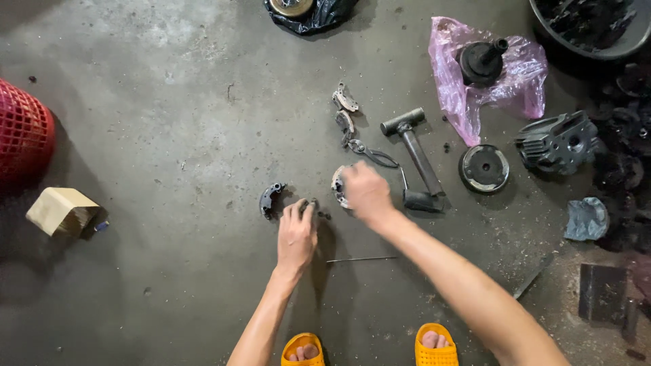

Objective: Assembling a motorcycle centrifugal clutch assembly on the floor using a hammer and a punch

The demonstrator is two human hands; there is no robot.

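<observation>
Grey concrete floor point(169, 135) fills the view, dusty and stained, with small bits of grit on it. The person squats on it in orange sandals point(303, 350).

The left hand point(296, 234) rests palm down on the floor, its fingers curled over a small dark part that is mostly hidden. Just to its left lies a curved dark metal shoe point(270, 198). The right hand point(366, 191) is closed around a round silver metal part point(338, 186) sitting on the floor.

Near the right hand are pliers point(371, 152), a hammer point(415, 152) and a thin metal rod point(361, 259). Farther right lie a black disc point(484, 167), a pink plastic bag point(468, 95) with a black part on it, and a dark engine piece point(559, 142). At the left edge are a red basket point(24, 132) and a small cardboard box point(62, 211).
</observation>
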